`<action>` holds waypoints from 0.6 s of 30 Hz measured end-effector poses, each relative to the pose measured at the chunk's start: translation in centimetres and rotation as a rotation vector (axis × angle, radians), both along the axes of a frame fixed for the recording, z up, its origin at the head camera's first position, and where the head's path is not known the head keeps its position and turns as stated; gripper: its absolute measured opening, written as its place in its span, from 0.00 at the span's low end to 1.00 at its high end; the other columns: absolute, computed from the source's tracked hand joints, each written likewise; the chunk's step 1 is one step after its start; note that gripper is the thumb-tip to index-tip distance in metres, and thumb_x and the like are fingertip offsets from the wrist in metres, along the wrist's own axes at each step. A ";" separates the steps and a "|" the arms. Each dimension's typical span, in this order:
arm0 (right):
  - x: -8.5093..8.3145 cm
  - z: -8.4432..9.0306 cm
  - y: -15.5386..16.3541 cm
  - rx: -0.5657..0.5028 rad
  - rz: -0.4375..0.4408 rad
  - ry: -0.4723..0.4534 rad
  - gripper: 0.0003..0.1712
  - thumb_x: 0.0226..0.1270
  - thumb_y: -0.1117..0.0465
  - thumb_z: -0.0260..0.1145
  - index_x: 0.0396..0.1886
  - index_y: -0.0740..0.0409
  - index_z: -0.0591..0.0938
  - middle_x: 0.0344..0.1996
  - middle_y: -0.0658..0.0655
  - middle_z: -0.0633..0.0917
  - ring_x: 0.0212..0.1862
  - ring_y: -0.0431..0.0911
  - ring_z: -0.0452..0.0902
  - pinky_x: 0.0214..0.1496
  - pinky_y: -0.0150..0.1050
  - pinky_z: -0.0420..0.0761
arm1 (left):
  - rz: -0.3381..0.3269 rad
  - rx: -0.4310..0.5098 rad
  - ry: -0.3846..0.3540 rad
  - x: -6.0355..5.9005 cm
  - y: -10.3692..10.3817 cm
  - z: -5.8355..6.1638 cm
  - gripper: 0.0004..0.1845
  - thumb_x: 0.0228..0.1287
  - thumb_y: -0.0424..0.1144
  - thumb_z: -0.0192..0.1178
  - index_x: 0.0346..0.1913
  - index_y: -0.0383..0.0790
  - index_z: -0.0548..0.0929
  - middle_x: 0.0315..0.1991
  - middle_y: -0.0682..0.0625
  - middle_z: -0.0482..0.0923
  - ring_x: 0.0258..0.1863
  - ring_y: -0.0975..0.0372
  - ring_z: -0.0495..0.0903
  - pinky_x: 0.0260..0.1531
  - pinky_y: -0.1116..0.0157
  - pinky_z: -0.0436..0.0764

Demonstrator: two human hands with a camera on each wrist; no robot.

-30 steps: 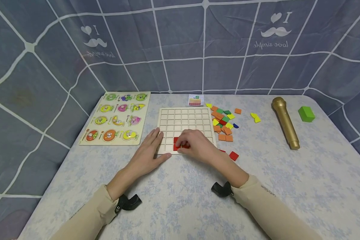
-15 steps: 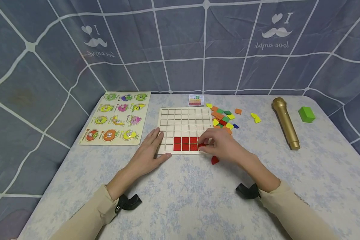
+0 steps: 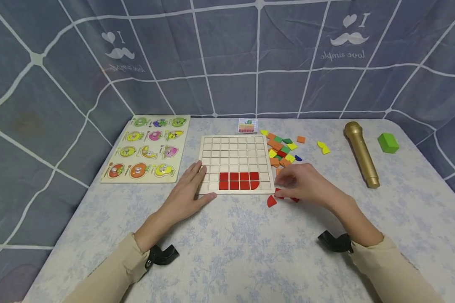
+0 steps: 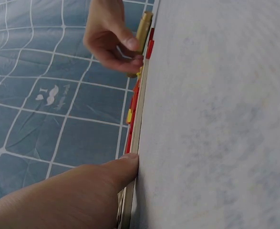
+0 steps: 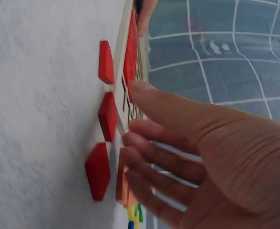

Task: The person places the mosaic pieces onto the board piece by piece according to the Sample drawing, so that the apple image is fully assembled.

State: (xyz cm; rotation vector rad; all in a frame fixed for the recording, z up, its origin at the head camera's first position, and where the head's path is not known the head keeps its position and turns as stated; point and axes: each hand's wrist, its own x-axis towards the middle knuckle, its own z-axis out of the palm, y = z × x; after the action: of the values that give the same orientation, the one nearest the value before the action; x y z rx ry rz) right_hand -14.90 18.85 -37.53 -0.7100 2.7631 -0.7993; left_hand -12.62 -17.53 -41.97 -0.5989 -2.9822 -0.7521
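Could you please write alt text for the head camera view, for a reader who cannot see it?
A person's left hand rests flat on the corner of a wooden grid board holding red tiles in its two lowest rows, while the right hand reaches over loose red pieces beside it. Colourful tiles, a fruit puzzle and a gold microphone lie nearby.

The left hand (image 3: 189,189) lies flat on the lower left corner of the wooden grid board (image 3: 234,148). The right hand (image 3: 307,185) hovers just right of the board, fingers over loose red tiles (image 3: 271,201) on the bench (image 3: 231,252). Red tiles (image 3: 238,181) fill two bottom rows.
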 end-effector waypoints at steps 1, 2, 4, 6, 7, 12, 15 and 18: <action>0.0 0.0 0.1 0.017 -0.002 -0.018 0.15 0.57 0.55 0.85 0.41 0.52 0.91 0.34 0.47 0.88 0.40 0.43 0.81 0.45 0.41 0.83 | 0.001 0.003 0.000 0.0 0.0 -0.1 0.49 0.71 0.57 0.67 0.82 0.30 0.58 0.85 0.37 0.48 0.86 0.43 0.46 0.82 0.42 0.53; -0.1 0.0 0.3 0.029 -0.004 -0.035 0.15 0.56 0.55 0.85 0.40 0.52 0.90 0.33 0.47 0.88 0.39 0.44 0.81 0.45 0.40 0.83 | 0.001 0.008 -0.002 0.0 0.1 -0.1 0.49 0.71 0.56 0.67 0.82 0.30 0.58 0.86 0.37 0.48 0.86 0.44 0.45 0.82 0.42 0.53; -0.2 -0.1 0.4 0.036 0.004 -0.052 0.15 0.54 0.57 0.86 0.39 0.53 0.90 0.32 0.48 0.87 0.38 0.44 0.80 0.43 0.38 0.82 | 0.003 0.014 -0.001 0.0 0.1 -0.2 0.49 0.71 0.56 0.67 0.82 0.30 0.58 0.86 0.37 0.48 0.86 0.44 0.46 0.82 0.41 0.53; -0.3 -0.3 0.5 0.027 0.015 -0.054 0.14 0.54 0.60 0.85 0.38 0.54 0.89 0.32 0.48 0.87 0.37 0.44 0.80 0.41 0.37 0.82 | 0.002 0.016 -0.001 0.0 0.0 -0.2 0.49 0.71 0.56 0.67 0.82 0.30 0.58 0.85 0.37 0.48 0.86 0.43 0.46 0.82 0.41 0.53; -0.4 -0.4 0.5 0.023 0.017 -0.051 0.14 0.54 0.61 0.85 0.38 0.55 0.89 0.31 0.49 0.87 0.36 0.43 0.79 0.40 0.36 0.82 | 0.001 0.016 -0.001 0.0 0.0 -0.2 0.49 0.71 0.56 0.67 0.82 0.30 0.58 0.85 0.37 0.48 0.86 0.43 0.46 0.82 0.41 0.52; -0.5 -0.8 0.6 0.023 0.027 -0.032 0.11 0.56 0.63 0.82 0.36 0.54 0.88 0.30 0.49 0.86 0.35 0.43 0.79 0.39 0.36 0.82 | 0.008 0.012 -0.009 0.1 0.0 -0.3 0.50 0.72 0.57 0.67 0.82 0.29 0.57 0.86 0.38 0.47 0.86 0.44 0.45 0.82 0.42 0.52; -0.4 -0.8 0.6 0.035 0.036 -0.010 0.10 0.56 0.64 0.81 0.35 0.53 0.88 0.29 0.48 0.85 0.34 0.42 0.78 0.39 0.37 0.82 | 0.012 0.012 -0.014 0.1 0.0 -0.3 0.51 0.72 0.57 0.67 0.83 0.30 0.56 0.86 0.38 0.46 0.86 0.44 0.45 0.82 0.42 0.52; -0.3 -0.8 0.7 0.049 0.043 0.015 0.10 0.55 0.63 0.81 0.34 0.53 0.87 0.28 0.48 0.84 0.34 0.41 0.77 0.38 0.37 0.81 | 0.016 0.014 -0.014 0.0 0.1 -0.2 0.51 0.71 0.57 0.67 0.83 0.29 0.56 0.86 0.38 0.47 0.86 0.44 0.45 0.82 0.42 0.53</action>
State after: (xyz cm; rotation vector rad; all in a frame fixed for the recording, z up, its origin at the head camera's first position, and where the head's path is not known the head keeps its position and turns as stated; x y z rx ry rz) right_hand -15.24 19.53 -38.30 -0.7666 2.7607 -0.7174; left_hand -12.57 -17.48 -42.19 -0.5708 -2.9883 -0.7780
